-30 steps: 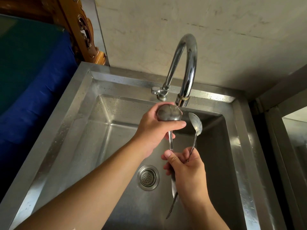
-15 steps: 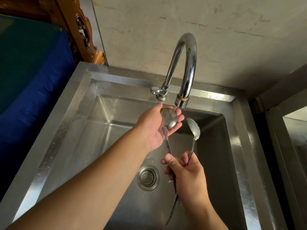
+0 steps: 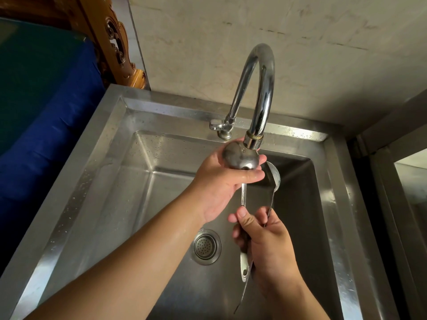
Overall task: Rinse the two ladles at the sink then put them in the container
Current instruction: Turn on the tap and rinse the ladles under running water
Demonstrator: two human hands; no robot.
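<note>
Ladles: stiff wet steel, probably slippery; grip the handles.
Left hand [image 3: 221,183] is cupping the first ladle [image 3: 240,157] bowl at 12 o'clock; right hand [image 3: 265,241] is clenching both handles, second ladle [image 3: 273,175] included.

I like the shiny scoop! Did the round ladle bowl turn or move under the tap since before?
Yes. The ladle bowl has turned so its rounded back faces up again, held by the left hand just under the tap spout.

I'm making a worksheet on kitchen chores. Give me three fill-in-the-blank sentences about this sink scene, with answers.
1. The left hand cups the bowl of the larger steel ladle right under the curved chrome ____.
2. The right hand grips both ladle ____.
3. The round strainer drain sits in the floor of the stainless steel ____.

Answers: faucet; handles; sink
</note>
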